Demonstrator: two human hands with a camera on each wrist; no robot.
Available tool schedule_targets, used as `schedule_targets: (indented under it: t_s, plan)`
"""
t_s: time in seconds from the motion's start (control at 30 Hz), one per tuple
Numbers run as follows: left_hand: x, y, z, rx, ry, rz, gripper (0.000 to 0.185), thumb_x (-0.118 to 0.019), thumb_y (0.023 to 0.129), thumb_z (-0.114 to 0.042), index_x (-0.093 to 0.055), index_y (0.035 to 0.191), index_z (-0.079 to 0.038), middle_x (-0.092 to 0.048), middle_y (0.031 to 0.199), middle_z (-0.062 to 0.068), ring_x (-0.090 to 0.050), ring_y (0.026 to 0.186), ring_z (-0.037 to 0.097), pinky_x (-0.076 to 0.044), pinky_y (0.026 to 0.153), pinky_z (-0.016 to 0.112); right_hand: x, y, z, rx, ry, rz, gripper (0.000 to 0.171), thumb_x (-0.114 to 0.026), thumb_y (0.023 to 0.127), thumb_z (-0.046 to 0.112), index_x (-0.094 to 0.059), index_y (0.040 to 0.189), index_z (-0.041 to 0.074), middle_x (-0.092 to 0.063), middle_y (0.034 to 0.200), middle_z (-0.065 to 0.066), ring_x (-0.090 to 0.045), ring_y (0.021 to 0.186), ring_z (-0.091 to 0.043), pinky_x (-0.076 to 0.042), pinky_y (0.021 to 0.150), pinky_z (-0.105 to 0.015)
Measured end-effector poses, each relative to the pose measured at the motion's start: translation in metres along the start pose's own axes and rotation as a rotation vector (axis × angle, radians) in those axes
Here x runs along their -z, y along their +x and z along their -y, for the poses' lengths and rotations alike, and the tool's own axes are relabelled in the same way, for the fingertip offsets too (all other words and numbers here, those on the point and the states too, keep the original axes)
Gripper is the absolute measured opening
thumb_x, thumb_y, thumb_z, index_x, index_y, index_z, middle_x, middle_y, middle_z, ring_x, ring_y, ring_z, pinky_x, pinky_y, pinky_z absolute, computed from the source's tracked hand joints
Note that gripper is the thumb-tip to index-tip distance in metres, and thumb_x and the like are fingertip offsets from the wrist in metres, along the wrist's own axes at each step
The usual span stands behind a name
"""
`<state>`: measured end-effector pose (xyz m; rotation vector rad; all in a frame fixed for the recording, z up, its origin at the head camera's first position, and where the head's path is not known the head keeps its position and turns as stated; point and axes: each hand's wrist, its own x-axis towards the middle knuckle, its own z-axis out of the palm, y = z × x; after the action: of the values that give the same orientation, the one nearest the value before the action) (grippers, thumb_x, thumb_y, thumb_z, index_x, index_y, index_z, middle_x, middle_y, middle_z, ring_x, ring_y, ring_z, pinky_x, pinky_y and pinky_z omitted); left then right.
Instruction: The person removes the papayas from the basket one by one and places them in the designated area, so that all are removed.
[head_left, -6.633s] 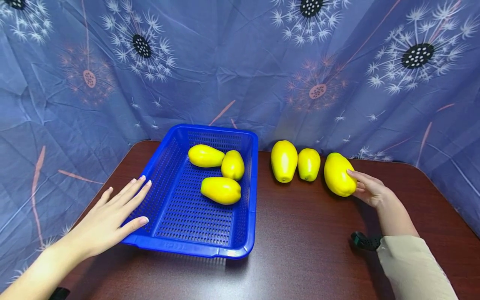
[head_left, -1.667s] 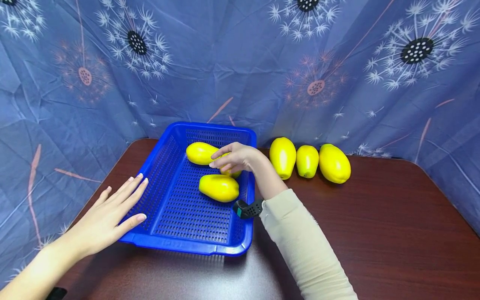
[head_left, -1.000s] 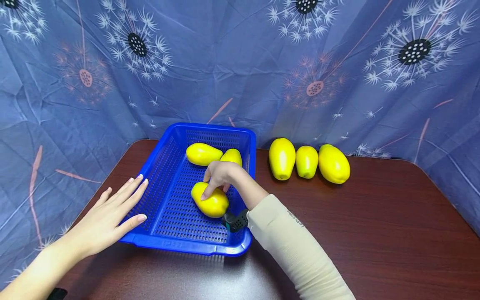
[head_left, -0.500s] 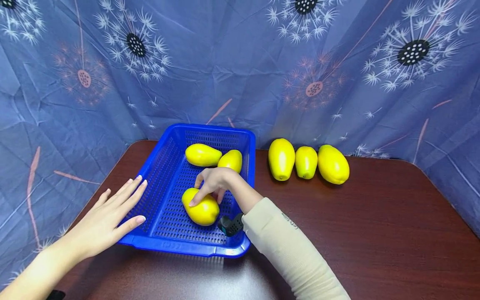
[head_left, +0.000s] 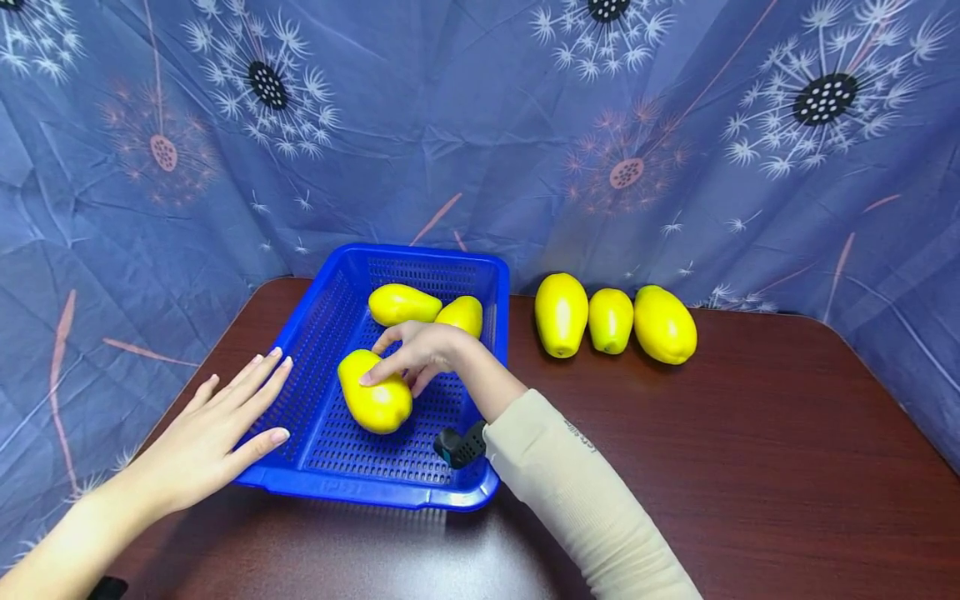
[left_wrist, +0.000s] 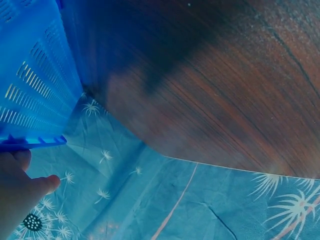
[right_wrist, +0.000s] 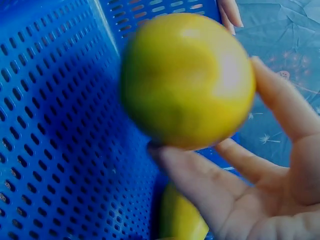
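In the head view my right hand (head_left: 423, 354) reaches into a blue plastic basket (head_left: 501, 392) and grips a yellow papaya (head_left: 378, 404) between thumb and fingers. The right wrist view shows one rounded end of this papaya (right_wrist: 190, 80) held by the fingertips. Whether it touches the basket floor I cannot tell. Two more papayas lie at the back of the basket: one on the left (head_left: 403, 305), and one on the right (head_left: 461, 315) partly behind the right hand. With straight, spread fingers, my left hand (head_left: 221, 429) rests at the basket's left rim; in its wrist view only part of it shows.
Three yellow papayas, left (head_left: 561, 317), middle (head_left: 611, 321) and right (head_left: 665, 325), stand in a row on the brown table (head_left: 712, 450) right of the basket. Behind the table hangs a blue dandelion-print cloth (head_left: 465, 125).
Earlier the right hand held the table's rightmost papaya, then left it there and moved over the basket. It took hold of the nearest papaya inside and shifted it left. The left hand stays put.
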<state>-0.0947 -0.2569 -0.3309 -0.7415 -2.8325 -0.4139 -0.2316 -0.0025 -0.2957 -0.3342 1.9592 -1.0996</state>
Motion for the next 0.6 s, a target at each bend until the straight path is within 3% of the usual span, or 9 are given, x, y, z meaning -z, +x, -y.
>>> schedule_targets:
  t_s: [0.23,0.6]
  plan:
    - [-0.001,0.000,0.000,-0.001,0.001,-0.005,0.070,-0.055,0.093,-0.033,-0.019,0.150,-0.016,-0.014,0.155,0.006,-0.001,0.142,0.016,0.004,0.109,0.055,0.004,-0.005,0.007,0.072,0.201,-0.018,0.056,-0.071,0.082,0.018,-0.045,0.131,0.011,-0.059,0.106,-0.013,-0.065,0.087,-0.028,-0.054,0.074,-0.041]
    - [-0.001,-0.001,0.000,-0.005,0.000,-0.012,0.070,-0.056,0.092,-0.032,-0.020,0.150,-0.015,-0.015,0.155,0.006,-0.001,0.142,0.015,0.004,0.109,0.055,0.019,-0.027,0.021,0.205,0.352,-0.092,0.050,-0.067,0.087,0.018,-0.046,0.132,0.011,-0.059,0.113,-0.012,-0.066,0.087,-0.027,-0.053,0.076,-0.042]
